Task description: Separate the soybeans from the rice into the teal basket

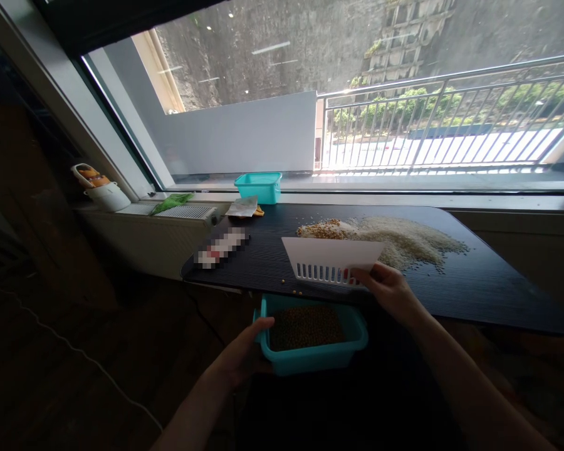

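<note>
My left hand (249, 347) grips the left end of a turquoise plastic bin (317, 360), thumb over its rim. Inside the bin lies a layer of small brown-yellow beans (305, 327). The bin is held just below the near edge of the dark table (263, 250). My right hand (388, 285) is closed on the lower right corner of a white slotted plastic scraper (331, 250), held upright over the table near its edge. Beyond the scraper, yellow kernels (322, 229) border a spread heap of white rice (399, 238). A few loose beans (295, 292) rest at the table's edge.
A second turquoise bin (259, 188) stands by the window, with a paper packet (243, 207) in front. A blurred-out item (222, 247) lies on the table's left. Left of the table are a radiator (145, 241), green cloth (173, 203) and white pot (107, 195).
</note>
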Demonstrator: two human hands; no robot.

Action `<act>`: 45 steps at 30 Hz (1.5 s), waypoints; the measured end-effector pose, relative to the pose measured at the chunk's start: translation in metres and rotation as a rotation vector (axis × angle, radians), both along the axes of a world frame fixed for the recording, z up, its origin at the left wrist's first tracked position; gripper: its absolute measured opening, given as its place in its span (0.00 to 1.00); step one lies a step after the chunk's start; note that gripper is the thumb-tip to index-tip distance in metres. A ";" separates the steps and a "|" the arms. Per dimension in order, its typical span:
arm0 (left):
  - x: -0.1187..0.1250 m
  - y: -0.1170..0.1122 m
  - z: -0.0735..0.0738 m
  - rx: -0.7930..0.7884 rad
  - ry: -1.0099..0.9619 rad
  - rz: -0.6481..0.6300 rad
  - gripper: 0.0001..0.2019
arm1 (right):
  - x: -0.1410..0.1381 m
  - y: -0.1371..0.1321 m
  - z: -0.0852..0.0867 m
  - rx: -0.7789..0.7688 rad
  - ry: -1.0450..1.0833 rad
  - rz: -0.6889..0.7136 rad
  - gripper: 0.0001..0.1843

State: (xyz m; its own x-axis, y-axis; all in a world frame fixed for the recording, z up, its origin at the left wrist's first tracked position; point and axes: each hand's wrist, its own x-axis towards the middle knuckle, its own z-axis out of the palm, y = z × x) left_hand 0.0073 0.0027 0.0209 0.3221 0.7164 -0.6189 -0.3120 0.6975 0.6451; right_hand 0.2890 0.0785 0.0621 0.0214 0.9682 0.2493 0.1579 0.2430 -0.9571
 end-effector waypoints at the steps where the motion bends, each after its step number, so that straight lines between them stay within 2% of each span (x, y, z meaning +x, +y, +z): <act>1: -0.001 0.000 0.000 -0.002 0.002 0.005 0.25 | -0.006 0.001 0.000 0.014 0.006 0.001 0.17; 5: -0.008 -0.001 0.002 -0.007 0.007 0.033 0.24 | -0.035 0.010 -0.003 0.039 0.018 0.052 0.18; 8: -0.014 -0.003 0.001 -0.003 -0.003 0.049 0.25 | -0.046 0.013 -0.005 0.010 -0.036 0.117 0.18; 11: -0.019 -0.004 -0.002 -0.018 -0.011 0.057 0.25 | -0.042 0.003 -0.004 -0.028 -0.087 0.169 0.19; 15: -0.018 -0.004 -0.005 -0.024 0.004 0.064 0.26 | -0.023 -0.023 -0.001 -0.046 -0.089 0.203 0.20; 17: -0.015 -0.003 -0.005 -0.022 0.010 0.062 0.27 | -0.012 -0.032 0.000 -0.041 -0.086 0.179 0.19; 20: -0.011 -0.001 -0.003 -0.023 0.008 0.051 0.27 | -0.004 -0.033 0.000 0.002 -0.062 0.063 0.19; 23: -0.012 -0.001 -0.002 -0.020 0.013 0.049 0.26 | -0.016 -0.020 0.002 0.061 -0.016 -0.004 0.18; 27: -0.023 -0.004 -0.001 -0.044 0.055 0.085 0.25 | -0.055 0.003 0.003 0.075 -0.030 0.133 0.16; 30: -0.032 -0.009 0.001 -0.072 0.092 0.131 0.24 | -0.076 0.006 0.000 0.070 -0.058 0.208 0.16; 32: -0.036 -0.011 0.002 -0.084 0.092 0.147 0.25 | -0.075 -0.003 -0.002 0.053 -0.079 0.240 0.16; 35: -0.035 -0.014 0.003 -0.070 0.091 0.151 0.26 | -0.054 -0.023 -0.003 0.019 -0.130 0.271 0.16; 38: -0.025 -0.014 0.003 -0.041 0.083 0.123 0.29 | -0.020 -0.032 0.000 0.023 -0.104 0.114 0.17; 42: -0.003 -0.011 -0.001 -0.019 0.011 0.042 0.30 | 0.024 -0.017 0.006 0.082 -0.109 -0.280 0.16; 45: 0.012 -0.006 -0.006 -0.007 -0.043 -0.025 0.30 | 0.044 0.003 0.009 0.098 -0.142 -0.351 0.16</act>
State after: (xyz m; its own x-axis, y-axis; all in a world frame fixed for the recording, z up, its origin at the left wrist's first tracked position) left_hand 0.0194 -0.0033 0.0148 0.3658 0.7039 -0.6088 -0.3217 0.7095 0.6270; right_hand 0.3331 0.0815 0.0716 0.3060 0.8793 0.3648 0.3771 0.2399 -0.8946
